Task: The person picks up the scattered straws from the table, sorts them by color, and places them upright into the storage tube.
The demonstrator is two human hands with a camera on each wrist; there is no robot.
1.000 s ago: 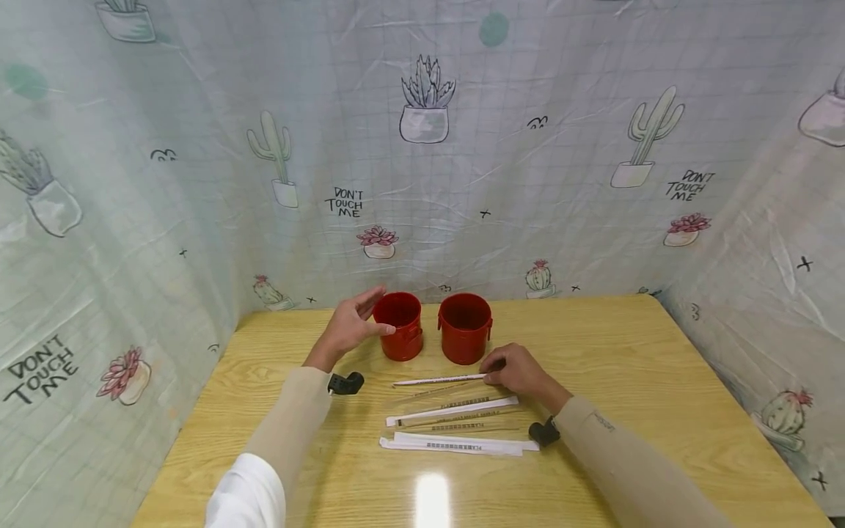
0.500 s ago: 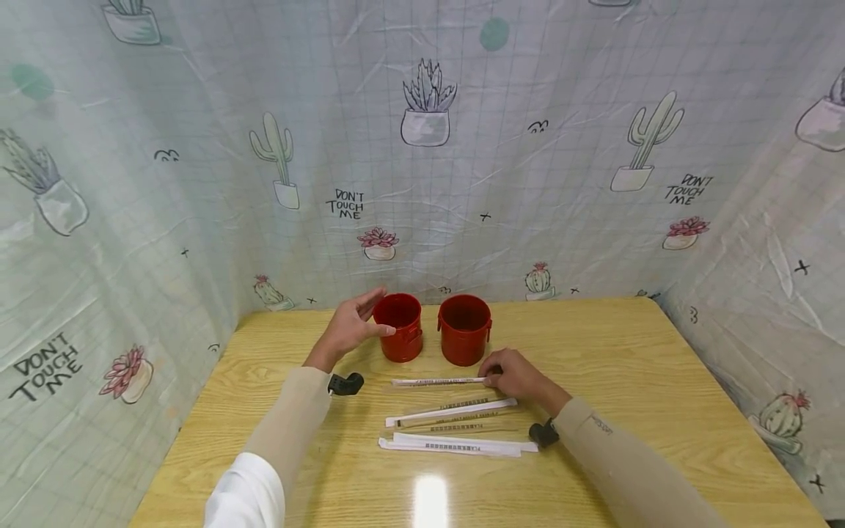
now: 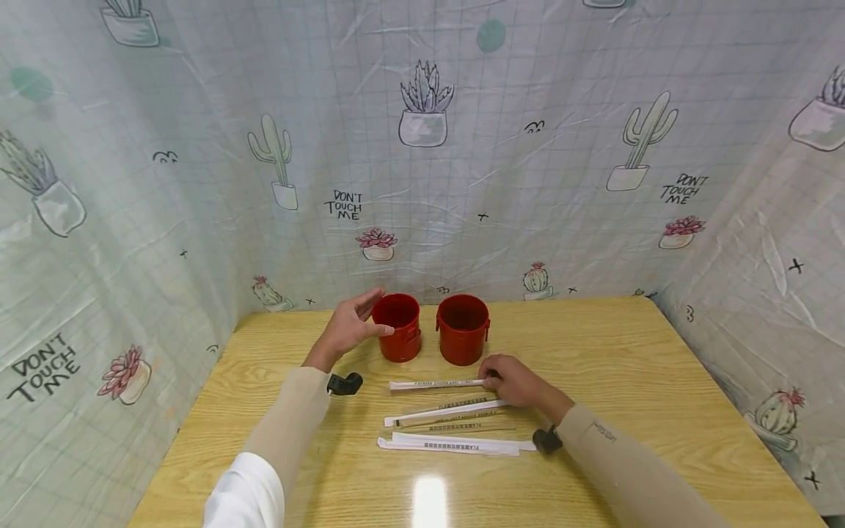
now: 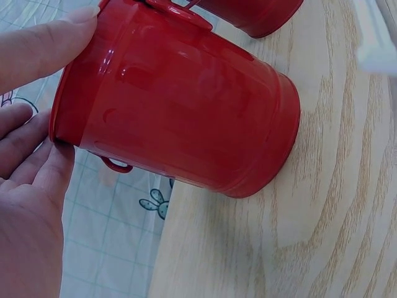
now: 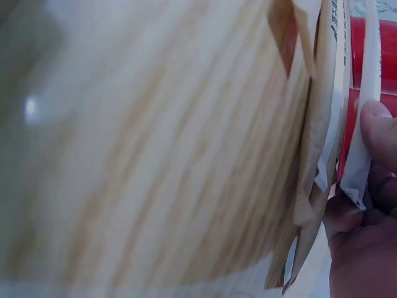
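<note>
Fingers [image 4: 53, 180] of the left hand [image 3: 346, 328] are lying spread around the left bucket [image 3: 400, 350], a red one standing near the far edge of the table [image 3: 594, 345]; the thumb [image 4: 46, 46] is resting on its rim. The right bucket [image 3: 462, 348], also red, is standing just beside it. The right hand [image 3: 516, 379] is pinching the right end of a white-wrapped straw [image 3: 436, 383] between thumb and finger; the straw is stretching leftward in front of both buckets, and whether it is touching the table I cannot tell. Toward the near edge, more wrapped straws are lying roughly parallel: a middle group [image 3: 422, 419], white and tan, then a white pair [image 3: 455, 443] nearest that edge. The right hand is standing in the way of the pinched straw's end and partly covering the middle group. Black wrist cameras [image 3: 345, 383] are sitting on both wrists, while a cactus-printed curtain [image 3: 422, 183] is hanging behind the far edge.
</note>
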